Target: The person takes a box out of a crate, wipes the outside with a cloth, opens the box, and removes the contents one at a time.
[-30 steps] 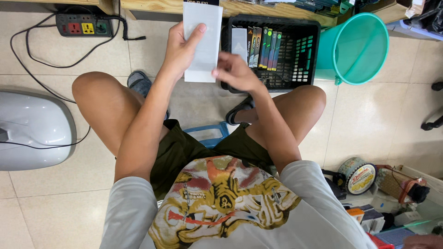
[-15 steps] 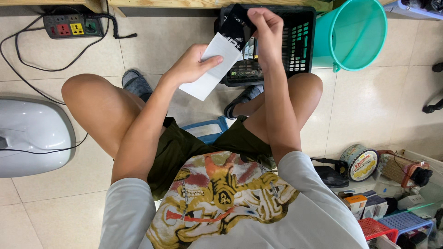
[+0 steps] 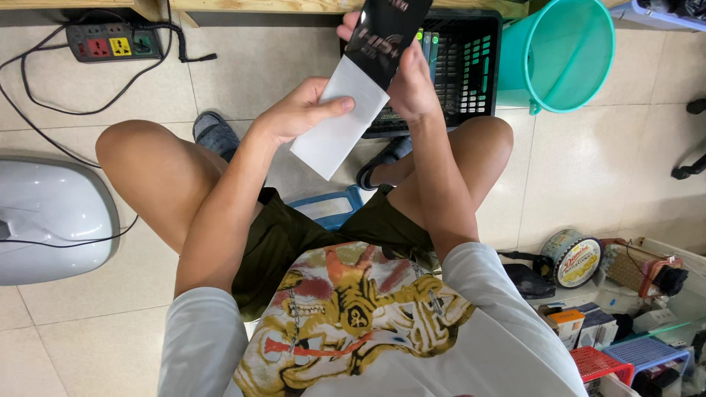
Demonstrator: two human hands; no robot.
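Now, left hand [image 3: 298, 114] on white sleeve [image 3: 334, 132], right hand [image 3: 408, 81] w/ black pkg [image 3: 386, 37]

White sleeve [image 3: 334, 132], black box [image 3: 386, 33], teal bucket [image 3: 570, 55]

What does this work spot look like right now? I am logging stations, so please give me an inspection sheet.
Surface: beige tiled floor; person seated on a blue stool.
Job's things: flat white sleeve with a black printed box partly inside it.
Clutter: black plastic crate, teal plastic bucket, round tape roll, small boxes at lower right.
Fingers: left hand grips the sleeve; right hand holds the box.
Cables: black cords from a grey power strip.
Surroundings: grey domed appliance, wooden bench edge above.
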